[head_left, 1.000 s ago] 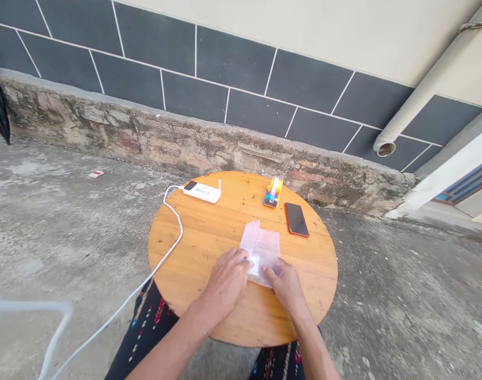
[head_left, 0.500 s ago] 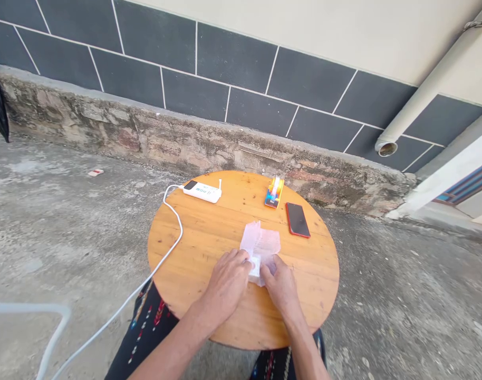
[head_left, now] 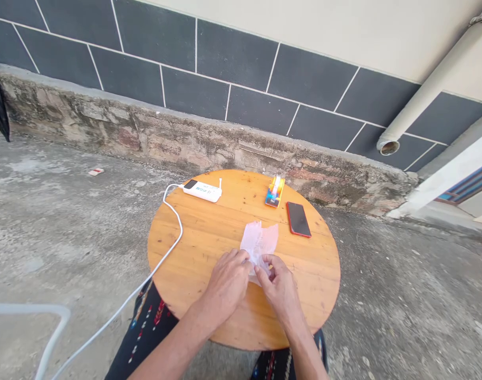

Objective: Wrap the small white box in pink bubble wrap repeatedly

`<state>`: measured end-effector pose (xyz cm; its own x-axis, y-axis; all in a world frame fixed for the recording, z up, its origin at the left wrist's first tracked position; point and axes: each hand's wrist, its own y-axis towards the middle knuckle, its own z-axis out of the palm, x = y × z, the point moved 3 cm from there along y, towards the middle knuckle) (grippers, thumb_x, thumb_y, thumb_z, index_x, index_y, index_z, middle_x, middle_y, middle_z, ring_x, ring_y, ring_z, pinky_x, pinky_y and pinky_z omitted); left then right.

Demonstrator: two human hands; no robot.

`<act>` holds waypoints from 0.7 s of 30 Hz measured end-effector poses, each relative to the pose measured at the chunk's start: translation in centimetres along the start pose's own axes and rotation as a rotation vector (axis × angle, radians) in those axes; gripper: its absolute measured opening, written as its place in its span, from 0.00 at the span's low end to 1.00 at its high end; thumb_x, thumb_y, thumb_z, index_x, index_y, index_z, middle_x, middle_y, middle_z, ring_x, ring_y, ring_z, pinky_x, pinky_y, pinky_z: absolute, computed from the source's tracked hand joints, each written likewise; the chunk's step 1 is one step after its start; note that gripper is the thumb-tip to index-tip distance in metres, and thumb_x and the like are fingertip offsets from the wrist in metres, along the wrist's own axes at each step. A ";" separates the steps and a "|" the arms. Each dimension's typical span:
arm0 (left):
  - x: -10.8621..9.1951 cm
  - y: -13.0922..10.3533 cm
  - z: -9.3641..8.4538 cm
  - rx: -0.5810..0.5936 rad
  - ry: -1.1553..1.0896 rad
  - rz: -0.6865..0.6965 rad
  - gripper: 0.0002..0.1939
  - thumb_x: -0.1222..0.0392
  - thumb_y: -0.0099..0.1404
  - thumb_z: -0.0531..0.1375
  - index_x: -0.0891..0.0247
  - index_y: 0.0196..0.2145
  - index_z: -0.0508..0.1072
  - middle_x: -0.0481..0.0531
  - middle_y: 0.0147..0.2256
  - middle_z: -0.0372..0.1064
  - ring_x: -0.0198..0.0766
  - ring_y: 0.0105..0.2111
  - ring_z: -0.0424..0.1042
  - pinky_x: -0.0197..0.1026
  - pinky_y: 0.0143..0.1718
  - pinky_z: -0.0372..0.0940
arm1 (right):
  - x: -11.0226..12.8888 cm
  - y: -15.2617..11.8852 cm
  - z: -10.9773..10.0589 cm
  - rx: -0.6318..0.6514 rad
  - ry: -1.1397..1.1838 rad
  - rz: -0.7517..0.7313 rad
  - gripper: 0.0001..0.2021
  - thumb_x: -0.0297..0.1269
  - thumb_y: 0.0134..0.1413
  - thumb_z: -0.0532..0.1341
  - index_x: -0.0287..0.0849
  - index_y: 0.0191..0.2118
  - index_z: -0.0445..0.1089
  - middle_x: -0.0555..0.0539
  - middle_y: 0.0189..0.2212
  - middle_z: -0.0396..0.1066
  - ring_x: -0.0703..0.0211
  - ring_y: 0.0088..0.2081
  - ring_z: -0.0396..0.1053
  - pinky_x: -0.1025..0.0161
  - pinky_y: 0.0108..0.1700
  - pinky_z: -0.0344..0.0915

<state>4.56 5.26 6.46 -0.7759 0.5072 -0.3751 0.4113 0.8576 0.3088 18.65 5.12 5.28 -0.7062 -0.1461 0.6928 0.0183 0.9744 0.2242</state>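
A sheet of pinkish translucent bubble wrap (head_left: 260, 238) lies on the round wooden table (head_left: 197, 253), its far end spread flat and its near part folded over. Pressed at its left edge is my left hand (head_left: 231, 274), fingers curled onto the wrap. My right hand (head_left: 279, 279) pinches the right side of the wrap between thumb and index finger. The small white box-like item seen earlier inside the wrap is now mostly covered by the film and my fingers.
A white power strip (head_left: 203, 190) with a cable (head_left: 173, 244) sits at the table's back left. A tape dispenser (head_left: 275, 191) stands at the back, and a red-edged phone (head_left: 298, 219) lies right of it. A stone-based wall (head_left: 165, 134) rises behind.
My right hand has moved slightly left and up, bringing the right side of the bubble wrap over the small white item. My left hand stays almost in place.
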 end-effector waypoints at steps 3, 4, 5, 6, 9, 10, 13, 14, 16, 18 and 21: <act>0.1 0.0 -0.1 0.008 -0.034 -0.010 0.14 0.68 0.66 0.49 0.63 0.32 0.74 0.52 0.35 0.69 0.41 0.39 0.67 0.43 0.41 0.62 | 0.6 -0.3 0.0 -0.001 -0.021 -0.059 0.13 0.38 0.54 0.57 0.40 0.44 0.69 0.47 0.32 0.71 0.62 0.25 0.67 0.65 0.30 0.62; 0.1 0.0 -0.1 0.009 -0.048 -0.010 0.14 0.68 0.66 0.49 0.63 0.32 0.74 0.52 0.36 0.70 0.41 0.39 0.67 0.43 0.41 0.62 | 0.7 -0.3 0.0 0.001 -0.015 -0.081 0.13 0.37 0.54 0.57 0.40 0.44 0.69 0.47 0.33 0.71 0.62 0.25 0.67 0.65 0.31 0.63; 0.1 0.0 -0.1 0.008 -0.063 -0.009 0.14 0.68 0.66 0.49 0.63 0.33 0.74 0.53 0.36 0.70 0.41 0.39 0.67 0.43 0.42 0.62 | 0.8 -0.3 0.1 0.001 -0.008 -0.102 0.13 0.37 0.55 0.56 0.40 0.44 0.70 0.47 0.33 0.71 0.62 0.26 0.68 0.65 0.31 0.64; 0.2 0.0 -0.2 0.005 -0.077 -0.006 0.14 0.68 0.66 0.49 0.63 0.34 0.74 0.52 0.37 0.70 0.41 0.39 0.67 0.43 0.42 0.62 | 0.8 -0.3 0.1 -0.003 -0.003 -0.121 0.13 0.36 0.55 0.56 0.40 0.45 0.70 0.46 0.33 0.71 0.62 0.26 0.68 0.65 0.31 0.64; 0.3 -0.1 -0.2 0.001 -0.101 0.000 0.14 0.69 0.66 0.49 0.62 0.35 0.75 0.52 0.37 0.70 0.40 0.40 0.67 0.43 0.43 0.62 | 1.2 -0.2 0.2 -0.006 -0.015 -0.169 0.13 0.34 0.55 0.56 0.39 0.46 0.70 0.46 0.33 0.71 0.61 0.26 0.68 0.64 0.32 0.65; 0.3 -0.1 -0.3 0.001 -0.106 0.001 0.14 0.69 0.66 0.49 0.62 0.35 0.75 0.52 0.37 0.70 0.40 0.40 0.67 0.43 0.43 0.62 | 1.4 -0.2 0.3 -0.002 -0.024 -0.187 0.13 0.33 0.55 0.55 0.39 0.46 0.70 0.46 0.34 0.71 0.61 0.27 0.68 0.64 0.33 0.66; 0.4 -0.1 -0.4 0.007 -0.122 0.005 0.14 0.69 0.66 0.49 0.62 0.35 0.75 0.52 0.37 0.70 0.40 0.40 0.67 0.42 0.42 0.63 | 1.9 -0.1 0.4 0.017 -0.023 -0.254 0.13 0.29 0.55 0.54 0.41 0.45 0.71 0.45 0.36 0.71 0.58 0.34 0.70 0.63 0.37 0.66; 0.4 -0.1 -0.4 0.010 -0.128 0.005 0.14 0.69 0.66 0.50 0.63 0.35 0.75 0.52 0.37 0.70 0.40 0.40 0.67 0.42 0.42 0.63 | 2.1 -0.1 0.4 0.026 -0.013 -0.276 0.14 0.28 0.55 0.54 0.42 0.45 0.71 0.45 0.37 0.71 0.57 0.36 0.70 0.63 0.39 0.66; 0.4 -0.1 -0.4 0.015 -0.136 0.004 0.13 0.69 0.66 0.50 0.63 0.34 0.74 0.52 0.36 0.70 0.40 0.40 0.67 0.42 0.42 0.63 | 2.2 -0.1 0.5 0.053 0.005 -0.307 0.15 0.27 0.55 0.53 0.42 0.46 0.70 0.45 0.37 0.71 0.56 0.39 0.70 0.63 0.40 0.66; 0.5 -0.2 -0.3 0.010 -0.146 0.009 0.13 0.69 0.66 0.50 0.63 0.33 0.74 0.52 0.36 0.70 0.40 0.39 0.67 0.41 0.41 0.63 | 2.0 -0.1 0.5 0.087 0.012 -0.320 0.17 0.26 0.55 0.53 0.43 0.48 0.69 0.45 0.38 0.71 0.57 0.39 0.70 0.63 0.40 0.67; 0.7 -0.2 -0.1 -0.014 -0.180 0.022 0.12 0.69 0.65 0.51 0.63 0.33 0.74 0.52 0.37 0.70 0.40 0.39 0.66 0.41 0.41 0.63 | 1.6 -0.3 0.5 0.127 0.003 -0.331 0.19 0.26 0.53 0.54 0.43 0.51 0.67 0.45 0.40 0.70 0.57 0.37 0.69 0.62 0.39 0.67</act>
<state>3.85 5.46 6.23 -0.6682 0.5339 -0.5181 0.4196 0.8455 0.3302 17.15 4.71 6.03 -0.6567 -0.4581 0.5990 -0.2996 0.8874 0.3503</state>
